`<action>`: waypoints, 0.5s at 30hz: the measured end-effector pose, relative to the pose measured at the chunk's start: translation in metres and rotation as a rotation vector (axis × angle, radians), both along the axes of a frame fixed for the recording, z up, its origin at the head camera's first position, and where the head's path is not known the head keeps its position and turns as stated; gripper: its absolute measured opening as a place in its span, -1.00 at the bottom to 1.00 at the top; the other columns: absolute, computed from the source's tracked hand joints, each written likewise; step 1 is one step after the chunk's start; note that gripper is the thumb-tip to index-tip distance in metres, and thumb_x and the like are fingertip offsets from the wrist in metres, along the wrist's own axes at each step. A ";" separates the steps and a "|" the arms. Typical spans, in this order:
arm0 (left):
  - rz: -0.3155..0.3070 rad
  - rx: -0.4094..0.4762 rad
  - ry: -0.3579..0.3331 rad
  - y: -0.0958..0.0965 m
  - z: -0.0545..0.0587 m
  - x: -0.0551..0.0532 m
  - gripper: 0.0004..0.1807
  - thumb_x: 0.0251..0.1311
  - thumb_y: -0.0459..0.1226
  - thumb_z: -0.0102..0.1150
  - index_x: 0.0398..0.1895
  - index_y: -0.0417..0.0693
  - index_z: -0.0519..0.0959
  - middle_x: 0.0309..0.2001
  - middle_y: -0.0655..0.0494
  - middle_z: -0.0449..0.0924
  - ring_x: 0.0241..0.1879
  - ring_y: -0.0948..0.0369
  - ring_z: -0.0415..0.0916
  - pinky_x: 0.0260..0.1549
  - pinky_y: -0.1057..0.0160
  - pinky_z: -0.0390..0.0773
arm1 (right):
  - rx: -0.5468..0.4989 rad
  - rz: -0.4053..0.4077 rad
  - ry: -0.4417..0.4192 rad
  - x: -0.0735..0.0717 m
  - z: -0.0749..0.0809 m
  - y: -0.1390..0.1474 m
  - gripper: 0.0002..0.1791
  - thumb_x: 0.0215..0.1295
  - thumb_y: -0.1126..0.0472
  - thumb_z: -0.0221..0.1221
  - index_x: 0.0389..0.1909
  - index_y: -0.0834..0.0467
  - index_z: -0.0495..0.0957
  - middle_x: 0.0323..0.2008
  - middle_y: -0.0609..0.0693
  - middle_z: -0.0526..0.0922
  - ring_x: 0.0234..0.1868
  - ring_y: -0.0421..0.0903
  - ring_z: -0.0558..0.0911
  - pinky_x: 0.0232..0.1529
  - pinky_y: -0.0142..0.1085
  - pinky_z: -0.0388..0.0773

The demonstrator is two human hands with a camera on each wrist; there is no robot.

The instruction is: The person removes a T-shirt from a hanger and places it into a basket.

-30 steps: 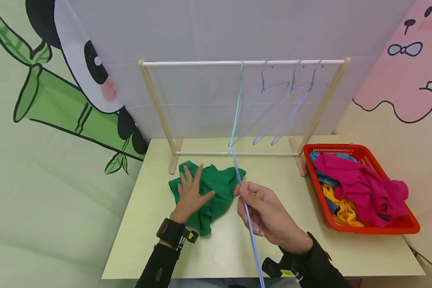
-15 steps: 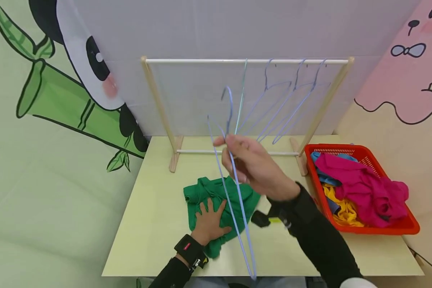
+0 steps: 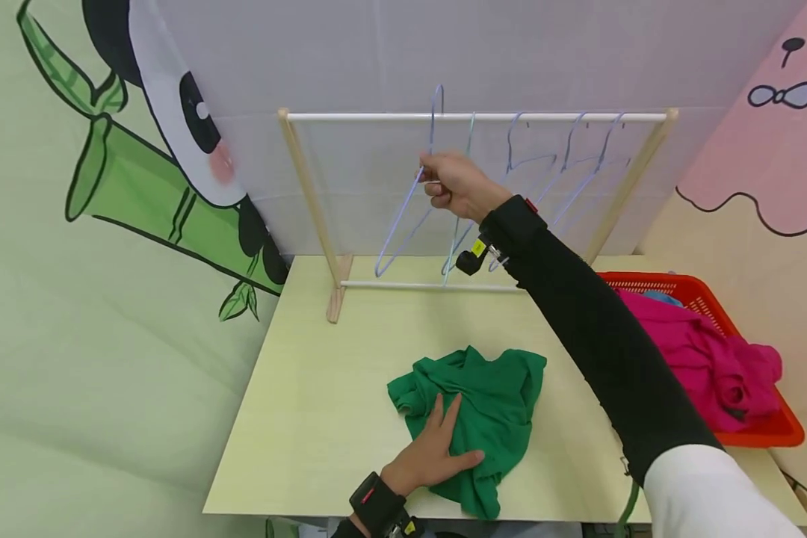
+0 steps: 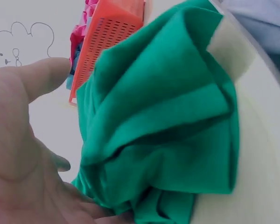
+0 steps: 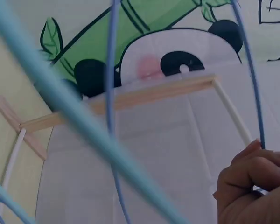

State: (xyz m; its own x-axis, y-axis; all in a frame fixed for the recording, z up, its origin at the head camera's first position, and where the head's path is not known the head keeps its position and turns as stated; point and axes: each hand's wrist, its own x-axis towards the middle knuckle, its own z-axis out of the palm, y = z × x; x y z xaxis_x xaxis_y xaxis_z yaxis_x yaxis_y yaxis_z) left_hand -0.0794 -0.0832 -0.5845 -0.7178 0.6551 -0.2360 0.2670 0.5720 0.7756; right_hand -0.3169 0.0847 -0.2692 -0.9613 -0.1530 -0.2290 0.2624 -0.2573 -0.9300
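Note:
Up at the rack's top bar, my right hand (image 3: 459, 183) pinches a light purple clothes hanger (image 3: 397, 232) just below its hook. In the head view the hook overlaps the white bar. The right wrist view shows the curled fingers (image 5: 252, 175) on the hanger's wire. My left hand (image 3: 430, 454), fingers spread, rests on a crumpled green garment (image 3: 494, 403) near the table's front. In the left wrist view the green cloth (image 4: 154, 121) lies in folds beside the thumb and fingers.
A wooden rack with a white top bar (image 3: 350, 117) stands at the table's back. A pale green hanger (image 3: 454, 243) and several purple hangers (image 3: 571, 161) hang on it. A red basket (image 3: 702, 299) with a magenta garment (image 3: 699, 359) stands at the right, partly behind my right arm.
My right hand has carried the purple hanger forward and up from the table's front to the rack bar. My left hand has slid the green garment rightward and nearer the front edge.

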 end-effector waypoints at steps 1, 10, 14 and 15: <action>-0.020 0.005 -0.002 -0.003 -0.002 0.002 0.10 0.48 0.14 0.19 0.77 -0.07 -0.24 0.68 -0.45 -0.35 0.63 -0.38 -0.10 0.38 -0.38 0.35 | 0.001 -0.015 -0.018 -0.004 -0.005 0.003 -0.74 0.74 0.10 -0.06 -0.15 0.20 0.39 -0.37 0.01 0.45 -0.64 -0.21 0.20 -0.64 -0.44 0.08; -0.115 -0.035 -0.015 -0.030 -0.008 0.012 0.10 0.51 0.12 0.18 0.76 -0.15 -0.24 0.69 -0.44 -0.37 0.67 -0.29 -0.15 0.44 -0.27 0.32 | 0.101 -0.007 -0.062 0.014 -0.024 0.018 -0.48 0.73 0.13 -0.02 0.57 0.18 0.23 0.11 0.13 0.51 -0.55 -0.19 0.29 -0.56 -0.43 0.22; -0.108 -0.019 -0.015 -0.043 -0.010 0.014 0.08 0.53 0.10 0.17 0.76 -0.18 -0.23 0.68 -0.45 -0.38 0.65 -0.31 -0.08 0.42 -0.28 0.34 | 0.263 -0.007 0.123 0.056 -0.021 0.025 -0.32 0.71 0.09 0.03 0.69 0.18 0.09 0.39 0.19 0.41 -0.48 -0.16 0.37 -0.48 -0.42 0.37; -0.103 -0.011 -0.022 -0.047 -0.011 0.015 0.07 0.52 0.11 0.16 0.76 -0.18 -0.23 0.68 -0.45 -0.38 0.64 -0.32 -0.07 0.42 -0.29 0.34 | 0.298 -0.022 0.189 0.072 -0.022 0.025 -0.34 0.70 0.09 0.04 0.66 0.20 0.13 0.39 0.20 0.42 -0.48 -0.16 0.39 -0.48 -0.42 0.42</action>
State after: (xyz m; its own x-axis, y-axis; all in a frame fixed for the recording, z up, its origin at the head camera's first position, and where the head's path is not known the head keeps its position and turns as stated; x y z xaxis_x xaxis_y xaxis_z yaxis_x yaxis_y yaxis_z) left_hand -0.0645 -0.1298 -0.5955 -0.6411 0.7227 -0.2581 0.3082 0.5505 0.7759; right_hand -0.2453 0.1094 -0.2915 -0.9933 -0.0850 -0.0781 0.0759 0.0287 -0.9967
